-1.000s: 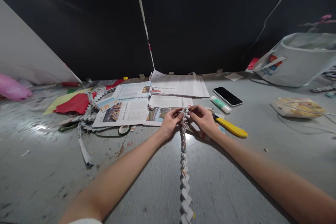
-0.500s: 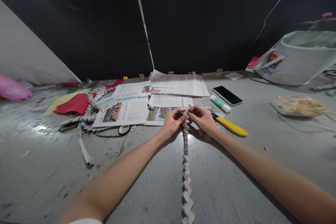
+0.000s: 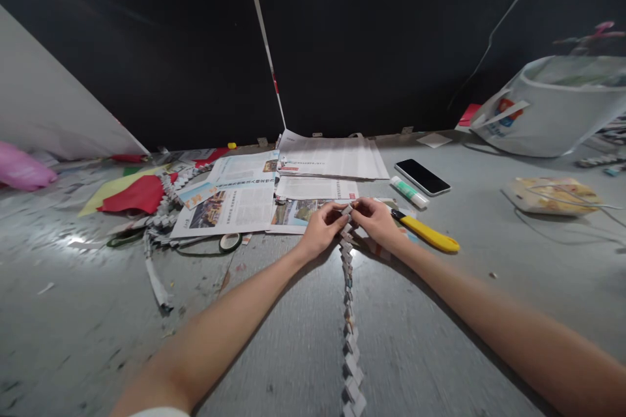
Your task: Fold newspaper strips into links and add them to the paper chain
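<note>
A long zigzag chain of folded newspaper strips [image 3: 349,303] runs from the near edge of the view up to my fingers. My left hand [image 3: 320,229] pinches its far end from the left side. From the right, my right hand [image 3: 376,221] closes thumb and fingers on that same end. The small folds between the fingertips are partly hidden. Just beyond both hands lie printed newspaper sheets [image 3: 235,202]. A yellow-handled cutter [image 3: 430,234] rests close to my right hand, beside a glue stick [image 3: 409,192].
A black phone [image 3: 423,176] lies behind the glue stick. At the right stand a white fabric bag [image 3: 548,117] and a yellowish packet [image 3: 552,197] with a cable. On the left are a tape roll [image 3: 229,242], red paper [image 3: 132,194] and more folded paper chain [image 3: 169,199]. A dark panel [image 3: 366,39] rises behind.
Both hands stay at nearly the same spot with the chain's end. The chain's near part has swung slightly to the right. The whole view has shifted very slightly.
</note>
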The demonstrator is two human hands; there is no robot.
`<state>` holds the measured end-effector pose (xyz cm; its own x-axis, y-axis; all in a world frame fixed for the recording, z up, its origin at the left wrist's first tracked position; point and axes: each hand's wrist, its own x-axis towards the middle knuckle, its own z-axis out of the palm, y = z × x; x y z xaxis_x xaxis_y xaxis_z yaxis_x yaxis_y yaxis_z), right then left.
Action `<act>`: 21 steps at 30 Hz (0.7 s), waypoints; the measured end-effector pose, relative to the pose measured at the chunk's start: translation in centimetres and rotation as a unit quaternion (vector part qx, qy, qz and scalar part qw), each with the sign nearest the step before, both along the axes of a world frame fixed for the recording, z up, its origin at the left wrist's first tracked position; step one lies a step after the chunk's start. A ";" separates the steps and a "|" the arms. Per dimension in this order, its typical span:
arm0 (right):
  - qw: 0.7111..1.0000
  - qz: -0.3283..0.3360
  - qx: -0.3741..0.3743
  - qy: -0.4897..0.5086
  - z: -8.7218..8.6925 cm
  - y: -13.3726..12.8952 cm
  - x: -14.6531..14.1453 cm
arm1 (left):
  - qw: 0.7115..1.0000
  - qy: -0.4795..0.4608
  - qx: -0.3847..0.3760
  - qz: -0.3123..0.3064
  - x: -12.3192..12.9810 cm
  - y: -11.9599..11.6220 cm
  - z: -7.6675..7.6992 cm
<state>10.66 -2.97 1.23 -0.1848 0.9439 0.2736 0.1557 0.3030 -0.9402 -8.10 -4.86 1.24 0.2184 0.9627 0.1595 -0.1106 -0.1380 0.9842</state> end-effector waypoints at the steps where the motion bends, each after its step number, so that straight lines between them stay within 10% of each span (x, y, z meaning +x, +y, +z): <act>1: 1.000 -0.003 -0.001 -0.003 0.0 0.0 0.0 | 1.000 -0.004 0.000 0.007 0.0 0.0 0.0; 21: 0.996 -0.048 0.069 0.001 0.5 -0.7 0.0 | 0.992 -0.098 -0.072 0.038 -0.2 1.1 -1.0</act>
